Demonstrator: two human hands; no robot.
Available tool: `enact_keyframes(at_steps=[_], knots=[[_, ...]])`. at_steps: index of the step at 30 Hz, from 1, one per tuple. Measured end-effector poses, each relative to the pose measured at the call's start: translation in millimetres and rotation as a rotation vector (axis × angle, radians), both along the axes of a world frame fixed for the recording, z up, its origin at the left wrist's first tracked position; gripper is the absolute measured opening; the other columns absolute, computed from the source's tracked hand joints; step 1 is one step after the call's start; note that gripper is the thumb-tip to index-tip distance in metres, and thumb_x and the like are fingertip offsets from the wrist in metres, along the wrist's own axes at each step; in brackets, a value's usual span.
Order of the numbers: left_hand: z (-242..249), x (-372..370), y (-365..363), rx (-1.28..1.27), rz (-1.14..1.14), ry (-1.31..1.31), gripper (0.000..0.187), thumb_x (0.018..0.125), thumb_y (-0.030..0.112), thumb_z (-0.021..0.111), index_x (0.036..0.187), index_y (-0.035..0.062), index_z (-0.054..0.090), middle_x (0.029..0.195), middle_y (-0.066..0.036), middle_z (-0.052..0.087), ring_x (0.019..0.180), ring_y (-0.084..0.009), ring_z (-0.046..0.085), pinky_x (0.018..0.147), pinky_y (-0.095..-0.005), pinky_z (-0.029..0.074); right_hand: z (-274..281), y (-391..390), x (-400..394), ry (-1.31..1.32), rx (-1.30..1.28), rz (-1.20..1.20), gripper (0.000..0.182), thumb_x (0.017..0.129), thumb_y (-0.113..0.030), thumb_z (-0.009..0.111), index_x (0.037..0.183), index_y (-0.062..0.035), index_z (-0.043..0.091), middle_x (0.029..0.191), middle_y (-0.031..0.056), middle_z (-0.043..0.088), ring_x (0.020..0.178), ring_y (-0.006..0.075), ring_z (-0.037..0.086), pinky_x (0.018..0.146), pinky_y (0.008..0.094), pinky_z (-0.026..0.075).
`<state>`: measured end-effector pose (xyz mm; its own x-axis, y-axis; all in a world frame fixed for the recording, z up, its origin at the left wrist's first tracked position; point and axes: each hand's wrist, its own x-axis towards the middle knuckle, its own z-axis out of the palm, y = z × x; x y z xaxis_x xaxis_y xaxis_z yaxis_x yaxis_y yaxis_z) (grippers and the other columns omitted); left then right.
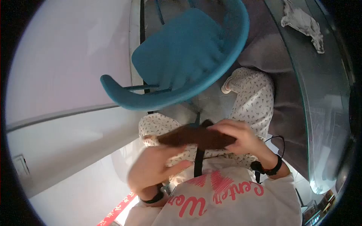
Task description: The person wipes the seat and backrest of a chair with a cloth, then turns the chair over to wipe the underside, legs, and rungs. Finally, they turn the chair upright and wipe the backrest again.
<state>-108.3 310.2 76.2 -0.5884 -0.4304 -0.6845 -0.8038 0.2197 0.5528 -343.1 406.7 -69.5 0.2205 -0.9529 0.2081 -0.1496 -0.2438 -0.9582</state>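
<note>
A dark brown, elongated object [200, 138], smeared by motion, lies crosswise in front of my lap; its kind I cannot tell. My right hand [241, 137] is closed around its right end, with the fingers over the top. At the other end is my left hand [156, 165], also blurred, with its fingers stretched toward the object's lower edge and the thumb apart. A black strap [198, 162] hangs below the object, over my white shirt [233, 199] with pink lettering. Both wrists wear black bands.
A blue chair [184, 49] with a curved armrest stands ahead. To the right runs a glass-topped table [324, 94] with a crumpled clear plastic wrapper [303, 24] on it. A white wall [75, 64] closes the left side. My legs in patterned trousers [252, 94] are below.
</note>
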Motion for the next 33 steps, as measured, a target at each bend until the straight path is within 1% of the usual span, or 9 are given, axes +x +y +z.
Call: enact_keyframes(at_steps=[1,5,7,9,13,17,27,32,33], knots=[[-3.0,8.9,-8.9,-0.096,0.265,0.271,0.034,0.072,0.014,0.073,0.103,0.0021,0.063,0.095,-0.012,0.066,0.087,-0.0255,0.063,0.076,-0.0334,0.048,-8.3,2.9,-7.6,0.018,-0.070,-0.106,0.057,0.064,-0.007,0.071,0.118,-0.0022,0.052,0.115,0.0167,0.055,0.097,0.0312,0.060,0.086,0.0373,0.046],[-15.7,33.7,-60.9,-0.655,0.306,0.251,0.063,0.061,0.002,0.074,0.121,0.0050,0.052,0.123,-0.011,0.055,0.114,-0.0265,0.051,0.091,-0.0357,0.041,-8.4,-0.2,-27.2,-0.221,0.172,-0.726,0.055,0.064,-0.004,0.069,0.114,0.0014,0.048,0.111,0.0144,0.054,0.103,0.0236,0.055,0.090,0.0329,0.041],[-33.8,26.0,-81.6,-0.912,0.097,0.064,0.067,0.063,0.006,0.072,0.126,0.0081,0.048,0.130,-0.010,0.049,0.128,-0.0289,0.036,0.105,-0.0426,0.028,-3.4,-24.6,-33.3,-0.309,-0.025,-0.789,0.063,0.062,-0.007,0.072,0.118,0.0010,0.045,0.110,0.0138,0.053,0.105,0.0254,0.053,0.092,0.0323,0.039],[-50.3,38.5,-104.0,-0.912,0.011,0.012,0.069,0.062,0.005,0.072,0.127,0.0096,0.048,0.131,-0.010,0.048,0.130,-0.0307,0.031,0.107,-0.0442,0.025,-0.5,-54.2,-41.8,-0.032,-0.397,-0.798,0.061,0.059,-0.009,0.073,0.115,-0.0023,0.050,0.110,0.0152,0.053,0.105,0.0298,0.054,0.091,0.0325,0.040],[-49.8,52.1,-137.1,-1.004,-0.203,-0.072,0.078,0.055,0.006,0.078,0.126,0.0113,0.048,0.130,-0.011,0.048,0.131,-0.0320,0.029,0.107,-0.0440,0.026,28.7,-102.7,-29.1,0.263,-0.409,-0.639,0.049,0.056,-0.016,0.072,0.103,-0.0111,0.061,0.106,0.0098,0.059,0.087,0.0296,0.061,0.073,0.0348,0.051],[-69.5,61.7,-148.7,-0.941,-0.221,0.037,0.039,0.063,0.016,0.070,0.100,0.0058,0.064,0.101,-0.008,0.065,0.100,-0.0293,0.057,0.086,-0.0379,0.043,19.4,-125.5,-39.3,0.322,-0.478,-0.745,0.039,0.054,-0.027,0.070,0.088,-0.0074,0.063,0.083,0.0088,0.065,0.071,0.0276,0.063,0.059,0.0349,0.051],[-73.1,45.8,-93.1,-1.122,-0.386,0.268,0.024,0.056,0.018,0.068,0.078,0.0072,0.068,0.077,-0.005,0.067,0.070,-0.0212,0.062,0.061,-0.0319,0.049,6.5,-103.2,-58.5,0.082,-0.551,-0.885,0.039,0.057,-0.024,0.069,0.086,-0.0003,0.063,0.079,0.0172,0.064,0.073,0.0322,0.065,0.065,0.0336,0.052],[-68.0,29.7,-79.2,-1.131,-0.362,0.387,0.023,0.055,0.021,0.068,0.074,0.0081,0.068,0.067,-0.003,0.065,0.060,-0.0186,0.061,0.052,-0.0290,0.047,13.2,-116.6,-72.9,-0.163,-0.455,-0.862,0.040,0.066,-0.023,0.067,0.093,0.0060,0.061,0.080,0.0144,0.067,0.074,0.0148,0.064,0.069,0.0284,0.050],[-62.6,27.8,-77.0,-1.138,-0.351,0.402,0.023,0.055,0.022,0.068,0.073,0.0081,0.068,0.065,-0.002,0.065,0.058,-0.0182,0.060,0.051,-0.0284,0.047,22.4,-120.3,-72.6,-0.122,-0.480,-0.853,0.039,0.068,-0.009,0.056,0.102,0.0100,0.056,0.077,0.0065,0.062,0.067,0.0115,0.058,0.063,0.0252,0.047]])
